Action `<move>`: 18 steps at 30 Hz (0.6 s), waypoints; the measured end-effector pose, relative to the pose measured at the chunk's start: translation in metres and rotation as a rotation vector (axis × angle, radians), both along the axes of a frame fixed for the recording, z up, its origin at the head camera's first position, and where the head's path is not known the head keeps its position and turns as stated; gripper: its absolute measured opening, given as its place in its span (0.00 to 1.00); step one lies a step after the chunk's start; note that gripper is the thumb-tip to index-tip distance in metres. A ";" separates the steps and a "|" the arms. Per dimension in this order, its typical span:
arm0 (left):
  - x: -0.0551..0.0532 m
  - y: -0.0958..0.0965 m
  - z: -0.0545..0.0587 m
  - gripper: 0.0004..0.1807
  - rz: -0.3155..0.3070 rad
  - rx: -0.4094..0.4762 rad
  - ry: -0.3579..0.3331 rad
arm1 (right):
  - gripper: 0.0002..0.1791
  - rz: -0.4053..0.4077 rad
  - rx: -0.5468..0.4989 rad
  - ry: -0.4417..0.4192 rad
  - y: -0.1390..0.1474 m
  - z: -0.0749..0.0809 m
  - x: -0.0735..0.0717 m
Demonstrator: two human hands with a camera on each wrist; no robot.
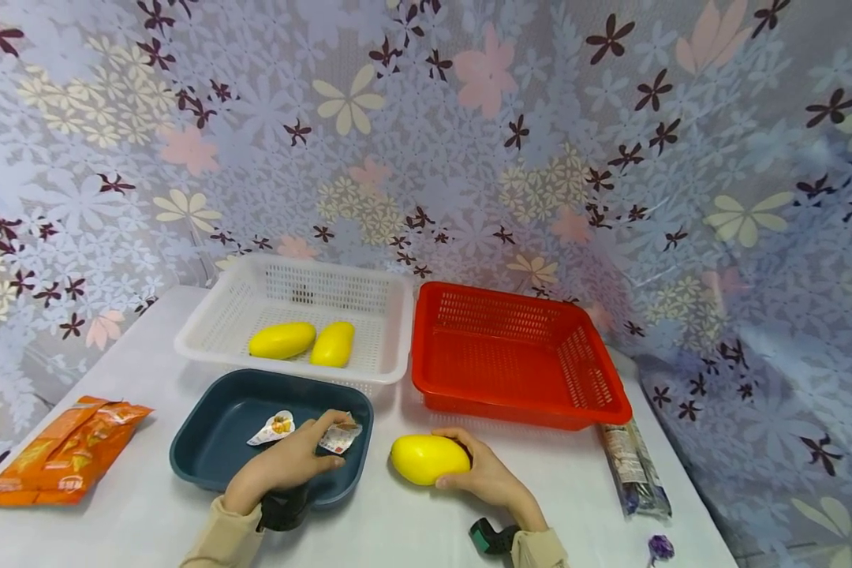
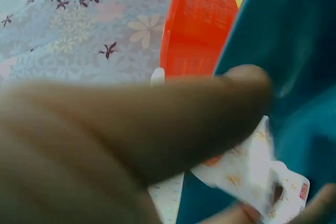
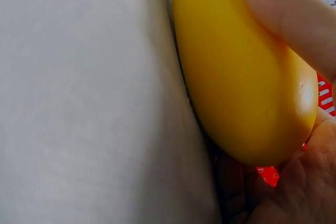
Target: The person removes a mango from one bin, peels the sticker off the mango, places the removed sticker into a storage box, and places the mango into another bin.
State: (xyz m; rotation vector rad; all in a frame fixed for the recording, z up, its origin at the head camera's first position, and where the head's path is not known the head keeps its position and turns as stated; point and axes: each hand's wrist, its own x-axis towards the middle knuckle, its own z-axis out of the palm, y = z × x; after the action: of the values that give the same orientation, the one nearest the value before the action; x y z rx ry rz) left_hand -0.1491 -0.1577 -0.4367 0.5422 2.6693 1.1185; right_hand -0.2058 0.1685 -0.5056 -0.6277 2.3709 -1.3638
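Observation:
My right hand [image 1: 493,476] grips a yellow mango [image 1: 426,459] by its right end, with thumb and fingers on opposite sides; the mango lies against the white table. In the right wrist view the mango [image 3: 241,72] fills the middle beside the thumb. My left hand [image 1: 291,457] is inside a dark blue basin [image 1: 220,422], its fingers over a small white packet [image 1: 339,436] and its thumb held apart. The left wrist view shows white wrappers [image 2: 244,174] near the fingertips; whether they are pinched is not shown. Another small packet [image 1: 277,427] lies left of that hand.
A white basket [image 1: 334,276] behind the basin holds two yellow mangoes [image 1: 282,340]. Right of it stands a red basket [image 1: 497,402]. An orange snack bag [image 1: 67,454] lies far left. At the right are a long clear packet [image 1: 633,465] and a purple wrapper [image 1: 660,546].

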 end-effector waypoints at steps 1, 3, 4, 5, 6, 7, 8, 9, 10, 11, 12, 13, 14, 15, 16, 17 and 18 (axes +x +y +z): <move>0.000 0.001 0.000 0.25 0.001 0.002 0.002 | 0.39 0.002 -0.001 0.003 0.000 0.000 0.000; 0.001 0.002 0.001 0.24 0.017 -0.011 -0.018 | 0.39 0.002 -0.005 0.001 0.000 0.000 0.000; 0.002 0.003 0.002 0.22 0.037 -0.032 -0.034 | 0.39 0.002 -0.002 0.000 0.000 0.000 0.000; 0.002 0.004 0.003 0.20 0.056 -0.049 -0.050 | 0.39 -0.002 0.000 -0.003 0.000 0.001 0.000; 0.003 0.004 0.004 0.18 0.071 -0.065 -0.062 | 0.39 -0.002 0.005 0.000 0.000 0.001 0.001; 0.003 0.004 0.004 0.15 0.081 -0.073 -0.075 | 0.39 -0.006 0.008 -0.006 -0.001 0.001 0.001; 0.004 0.004 0.004 0.13 0.080 -0.073 -0.081 | 0.39 -0.010 0.011 -0.010 -0.001 0.001 0.001; 0.004 0.004 0.004 0.11 0.078 -0.071 -0.086 | 0.39 -0.012 0.015 -0.008 -0.001 0.001 0.001; 0.003 0.004 0.003 0.09 0.068 -0.068 -0.081 | 0.39 -0.013 0.013 -0.010 -0.001 0.001 0.001; 0.003 0.003 0.002 0.09 0.057 -0.063 -0.076 | 0.39 -0.013 0.010 -0.010 -0.001 0.001 0.001; 0.002 0.003 0.000 0.09 0.041 -0.053 -0.069 | 0.39 -0.012 0.007 -0.013 0.000 0.001 0.000; 0.001 0.003 -0.001 0.09 0.026 -0.042 -0.065 | 0.39 -0.015 -0.001 -0.023 0.000 0.001 0.000; 0.001 0.003 -0.003 0.10 0.014 -0.026 -0.065 | 0.39 -0.013 -0.006 -0.024 0.000 0.001 0.000; 0.000 0.003 -0.004 0.11 0.004 -0.016 -0.064 | 0.39 -0.010 -0.011 -0.024 0.000 0.001 0.000; -0.001 0.003 -0.006 0.12 -0.009 -0.013 -0.060 | 0.39 -0.008 -0.013 -0.025 0.000 0.000 -0.001; -0.001 0.003 -0.007 0.12 -0.017 -0.013 -0.068 | 0.39 -0.006 -0.011 -0.024 0.000 0.000 -0.001; -0.002 0.003 -0.008 0.13 -0.025 -0.011 -0.077 | 0.39 -0.004 -0.010 -0.024 0.000 0.000 -0.001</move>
State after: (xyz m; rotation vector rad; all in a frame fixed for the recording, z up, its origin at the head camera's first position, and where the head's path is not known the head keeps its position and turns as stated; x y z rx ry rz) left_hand -0.1506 -0.1542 -0.4451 0.5188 2.5940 1.0946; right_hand -0.2065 0.1689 -0.5052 -0.6060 2.3497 -1.3775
